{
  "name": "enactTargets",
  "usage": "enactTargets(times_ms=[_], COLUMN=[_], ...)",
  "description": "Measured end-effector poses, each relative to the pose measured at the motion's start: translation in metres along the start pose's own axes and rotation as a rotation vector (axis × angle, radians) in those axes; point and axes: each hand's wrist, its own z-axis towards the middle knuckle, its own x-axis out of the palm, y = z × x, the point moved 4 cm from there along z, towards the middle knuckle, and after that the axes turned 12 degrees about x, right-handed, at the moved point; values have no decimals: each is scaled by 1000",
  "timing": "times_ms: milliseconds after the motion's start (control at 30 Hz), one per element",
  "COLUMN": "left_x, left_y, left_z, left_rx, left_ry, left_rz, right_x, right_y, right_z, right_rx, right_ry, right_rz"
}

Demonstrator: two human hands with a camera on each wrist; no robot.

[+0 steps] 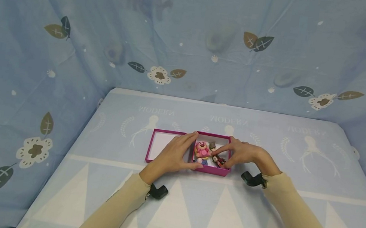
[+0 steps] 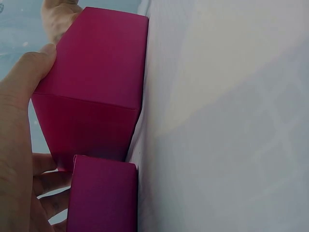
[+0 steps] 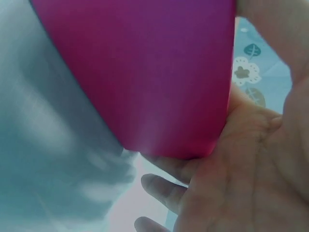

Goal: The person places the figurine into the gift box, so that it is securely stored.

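Note:
A magenta box [image 1: 211,170] with a white inside stands on the table, holding several small figurines. Among them are a pink bear figurine [image 1: 202,150] at the left and a dark-haired doll figurine [image 1: 219,161] at the right. My left hand [image 1: 176,151] grips the box's left end, thumb at the front edge and fingers toward the back. My right hand [image 1: 242,152] is at the right end, its index finger reaching inside beside the dark-haired figurine. Its thumb is near the front right rim; other fingers extend around the back corner, relaxed in the right wrist view.
A shallow magenta-rimmed lid [image 1: 149,146], white inside, lies directly left of the box, partly behind my left hand. The patterned cloth on the table [image 1: 252,219] spreads around them. Blue printed fabric [image 1: 190,47] hangs behind and at both sides.

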Motion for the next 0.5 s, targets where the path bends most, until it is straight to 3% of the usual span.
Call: enactTargets(times_ms=[167,500], left_x=[0,1], left_y=[0,0], left_z=[0,0], left_rx=[-3,-4], left_ry=[0,-2], left_rz=[-1,2], right_x=[0,1], right_y=[2,-1], right_z=[-1,0], right_rx=[-1,-13], right_ry=[-16,-1], right_rz=[-38,-12])
